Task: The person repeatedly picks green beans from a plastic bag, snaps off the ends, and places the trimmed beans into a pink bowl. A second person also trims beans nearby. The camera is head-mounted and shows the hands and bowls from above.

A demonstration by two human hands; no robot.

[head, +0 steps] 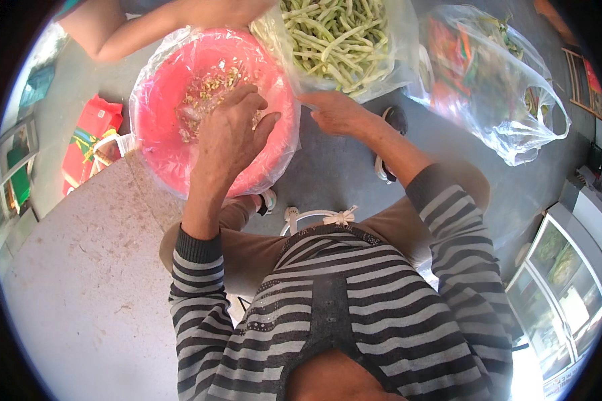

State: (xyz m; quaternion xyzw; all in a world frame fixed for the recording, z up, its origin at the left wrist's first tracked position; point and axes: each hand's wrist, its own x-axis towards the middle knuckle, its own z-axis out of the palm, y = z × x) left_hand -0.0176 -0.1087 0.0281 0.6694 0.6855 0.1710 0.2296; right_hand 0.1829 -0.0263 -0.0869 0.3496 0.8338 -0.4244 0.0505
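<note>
A pink plastic basin [165, 130], lined with clear plastic film, stands before me with small green and pale scraps [215, 85] on its bottom. Over the basin is my left hand [241, 125], fingers somewhat curled and thumb apart, with nothing visible in it. My right hand [331, 111] is at the basin's right rim, beside the bag of beans. Its index finger points left and the other fingers are curled; a thin edge shows beneath the finger, too unclear to name. Beyond it lie many green beans [338, 45] in a clear plastic bag [401, 45].
Another person's arm [130, 30] reaches in at the top left. A clear carrier bag [511, 115] with mixed contents stands at the right. A pale board [90, 270] with specks fills the lower left, near a red bag [90, 135]. Glass-door cabinet [562, 290] at the lower right.
</note>
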